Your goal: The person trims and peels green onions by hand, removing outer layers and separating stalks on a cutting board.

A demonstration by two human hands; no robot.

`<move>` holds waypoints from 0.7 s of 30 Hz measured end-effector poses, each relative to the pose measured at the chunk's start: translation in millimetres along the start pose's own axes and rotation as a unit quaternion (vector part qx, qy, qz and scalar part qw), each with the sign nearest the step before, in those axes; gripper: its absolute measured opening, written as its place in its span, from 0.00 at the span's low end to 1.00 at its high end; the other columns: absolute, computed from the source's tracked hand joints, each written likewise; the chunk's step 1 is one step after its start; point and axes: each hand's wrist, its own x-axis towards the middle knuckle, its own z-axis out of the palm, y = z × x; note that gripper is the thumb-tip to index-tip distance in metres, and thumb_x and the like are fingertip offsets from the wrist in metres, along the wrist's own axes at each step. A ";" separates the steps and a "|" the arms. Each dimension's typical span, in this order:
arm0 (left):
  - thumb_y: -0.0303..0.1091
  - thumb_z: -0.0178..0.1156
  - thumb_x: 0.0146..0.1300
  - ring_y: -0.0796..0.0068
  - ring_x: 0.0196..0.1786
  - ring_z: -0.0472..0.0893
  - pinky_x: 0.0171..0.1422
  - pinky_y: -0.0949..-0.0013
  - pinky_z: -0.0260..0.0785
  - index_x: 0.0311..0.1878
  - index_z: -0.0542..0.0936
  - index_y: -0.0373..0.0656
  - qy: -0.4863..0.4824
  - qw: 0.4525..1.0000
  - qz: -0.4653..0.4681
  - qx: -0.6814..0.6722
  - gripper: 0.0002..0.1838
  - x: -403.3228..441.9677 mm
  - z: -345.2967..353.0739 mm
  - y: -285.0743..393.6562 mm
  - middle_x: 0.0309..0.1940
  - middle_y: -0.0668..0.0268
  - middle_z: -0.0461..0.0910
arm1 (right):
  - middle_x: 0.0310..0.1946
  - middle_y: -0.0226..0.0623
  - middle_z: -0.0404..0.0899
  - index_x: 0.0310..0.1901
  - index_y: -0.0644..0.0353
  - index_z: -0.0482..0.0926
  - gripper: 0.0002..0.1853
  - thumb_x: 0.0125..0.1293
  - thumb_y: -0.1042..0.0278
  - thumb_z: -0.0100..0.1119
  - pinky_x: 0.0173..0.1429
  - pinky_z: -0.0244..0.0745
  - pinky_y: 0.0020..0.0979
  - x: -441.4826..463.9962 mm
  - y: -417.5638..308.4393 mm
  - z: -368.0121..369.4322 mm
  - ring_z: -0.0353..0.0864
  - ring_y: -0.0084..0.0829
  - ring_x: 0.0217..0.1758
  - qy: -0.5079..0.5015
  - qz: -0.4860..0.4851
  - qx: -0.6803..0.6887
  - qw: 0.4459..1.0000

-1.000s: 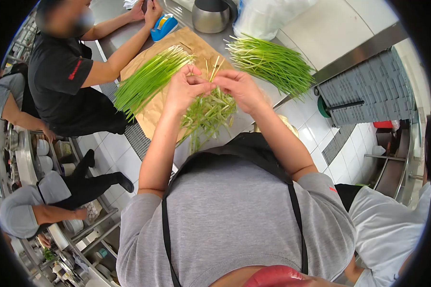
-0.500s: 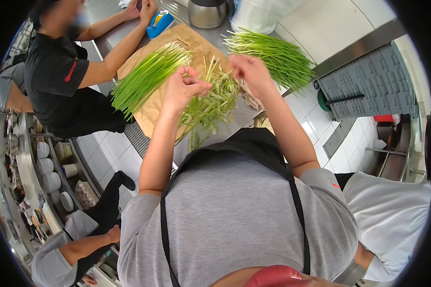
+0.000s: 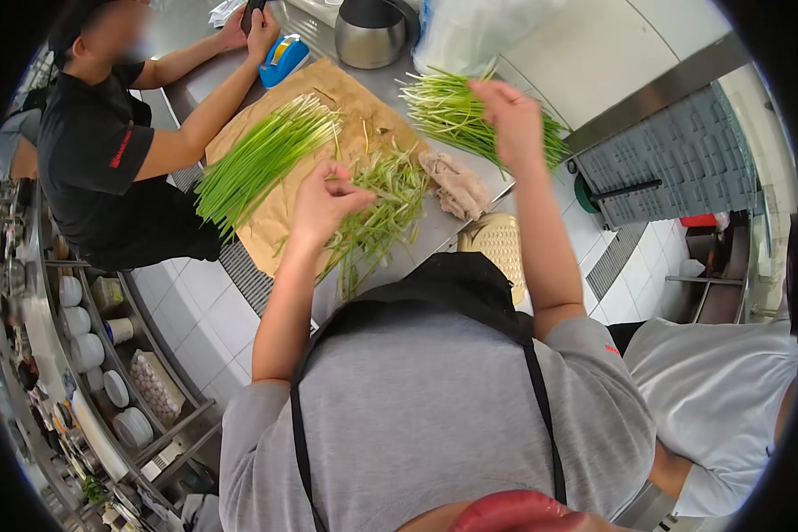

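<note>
Over the brown paper (image 3: 266,226), my left hand (image 3: 324,202) hovers with thumb and fingers curled and apart, and nothing shows between them. It is beside a loose pile of trimmed green leaves (image 3: 386,199). A neat bundle of long green stalks (image 3: 262,160) lies to its left, pale ends toward the upper right. My right hand (image 3: 512,120) is at the second bundle of green stalks (image 3: 452,106) at the right. Its fingers are bent over the stalks and blurred, so their grip is hidden. A crumpled beige cloth (image 3: 455,184) lies between the pile and my right forearm.
A co-worker in black (image 3: 97,151) stands at the left, forearms on the steel table and a dark object in hand. Near them are a blue tape dispenser (image 3: 284,60) and a steel jug (image 3: 371,35). Another person in a light shirt (image 3: 709,381) is close at the right.
My right hand has moved from beside my left hand, up and right to the right bundle. My left hand has parted its fingers and shifted slightly down. The beige cloth is now uncovered.
</note>
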 end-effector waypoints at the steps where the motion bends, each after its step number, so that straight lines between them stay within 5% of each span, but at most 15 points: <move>1: 0.21 0.62 0.47 0.77 0.26 0.78 0.31 0.78 0.69 0.37 0.65 0.38 0.011 1.000 -0.009 0.010 0.16 -3.2 -6.5 -2.6 0.25 0.58 0.79 | 0.27 0.27 0.79 0.34 0.61 0.81 0.11 0.52 0.64 0.63 0.32 0.66 0.21 15.5 -8.6 -18.5 0.71 0.17 0.27 0.009 -0.011 -0.116 0.993; 4: 0.22 0.61 0.49 0.79 0.26 0.78 0.30 0.79 0.69 0.39 0.69 0.35 0.051 0.998 -0.001 0.026 0.15 -8.0 -21.2 -8.9 0.25 0.60 0.79 | 0.23 0.35 0.78 0.32 0.62 0.80 0.14 0.52 0.59 0.59 0.32 0.70 0.29 45.3 -32.9 -38.5 0.76 0.27 0.26 -0.009 -0.214 -0.496 0.841; 6: 0.23 0.61 0.49 0.81 0.25 0.77 0.30 0.80 0.68 0.40 0.72 0.32 0.077 0.996 0.016 0.051 0.14 -10.6 -31.2 -13.0 0.24 0.62 0.79 | 0.25 0.39 0.78 0.30 0.62 0.79 0.14 0.53 0.59 0.56 0.33 0.72 0.33 66.5 -23.2 -38.9 0.78 0.35 0.27 -0.014 -0.342 -0.656 0.672; 9: 0.27 0.61 0.50 0.83 0.21 0.75 0.27 0.80 0.66 0.34 0.78 0.32 0.125 0.985 0.015 0.119 0.09 -6.3 -47.5 -16.6 0.20 0.64 0.79 | 0.29 0.42 0.78 0.29 0.60 0.78 0.12 0.54 0.60 0.54 0.35 0.72 0.39 104.2 36.5 -36.7 0.77 0.44 0.31 -0.107 -0.258 -0.759 0.589; 12: 0.29 0.63 0.48 0.79 0.19 0.74 0.26 0.78 0.66 0.32 0.80 0.36 0.191 0.931 -0.026 0.309 0.08 -11.3 -55.8 -11.2 0.19 0.63 0.78 | 0.30 0.41 0.78 0.30 0.57 0.79 0.10 0.54 0.61 0.53 0.35 0.72 0.39 88.7 56.8 -24.3 0.78 0.43 0.32 -0.099 -0.253 -0.711 0.648; 14: 0.30 0.63 0.48 0.76 0.20 0.75 0.27 0.75 0.67 0.31 0.80 0.37 0.181 0.918 -0.019 0.352 0.08 -14.3 -57.4 -15.2 0.20 0.62 0.78 | 0.32 0.41 0.77 0.31 0.55 0.79 0.09 0.54 0.63 0.53 0.39 0.72 0.39 58.0 51.1 4.0 0.77 0.43 0.34 -0.126 -0.207 -0.584 0.775; 16: 0.32 0.62 0.47 0.72 0.22 0.76 0.30 0.72 0.68 0.31 0.80 0.38 0.175 0.912 0.016 0.371 0.08 -12.9 -52.5 -18.2 0.21 0.60 0.78 | 0.33 0.41 0.76 0.35 0.55 0.80 0.09 0.54 0.65 0.54 0.39 0.71 0.36 35.8 78.4 26.6 0.76 0.41 0.36 -0.235 -0.231 -0.489 0.808; 21: 0.35 0.60 0.49 0.64 0.29 0.78 0.37 0.66 0.68 0.31 0.80 0.38 0.137 0.907 0.104 0.384 0.10 3.6 -26.4 -26.8 0.26 0.57 0.79 | 0.41 0.32 0.72 0.34 0.52 0.81 0.09 0.49 0.70 0.57 0.48 0.67 0.32 -0.8 94.6 85.6 0.71 0.35 0.44 -0.405 -0.362 -0.422 0.725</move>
